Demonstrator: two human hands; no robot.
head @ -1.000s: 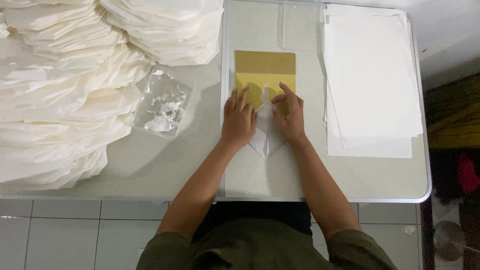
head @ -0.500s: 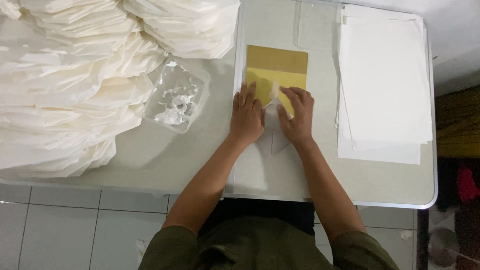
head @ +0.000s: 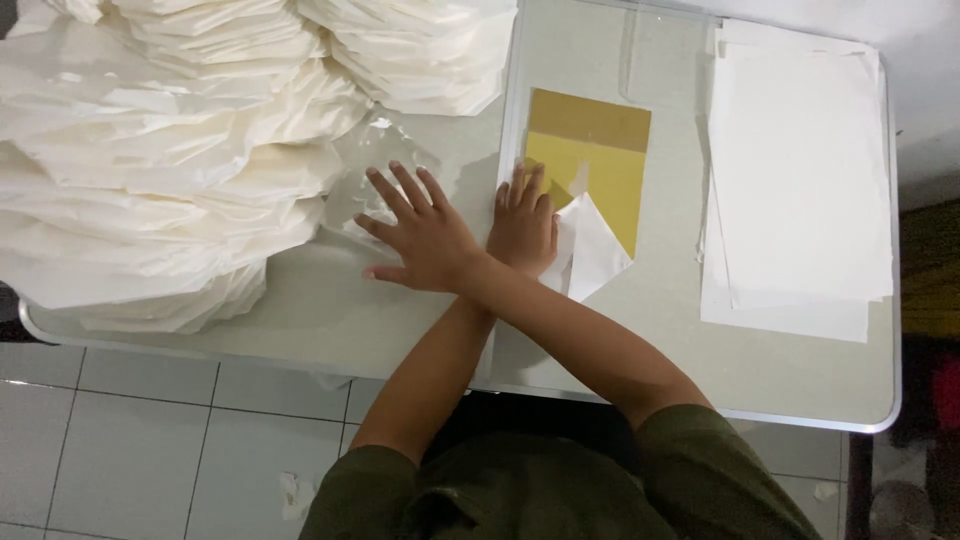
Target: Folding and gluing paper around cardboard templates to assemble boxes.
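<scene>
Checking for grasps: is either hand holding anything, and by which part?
Nothing gripped: left hand presses flat on the folded white paper; right hand spreads over the clear plastic bag.

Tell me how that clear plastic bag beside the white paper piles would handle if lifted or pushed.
The clear plastic bag looks thin and crinkled, so it would probably sag floppily when lifted. Its glossy glare suggests a slick surface that may slide under the right hand. It lies low on the table, so it is likely light and easily shifted.
</scene>
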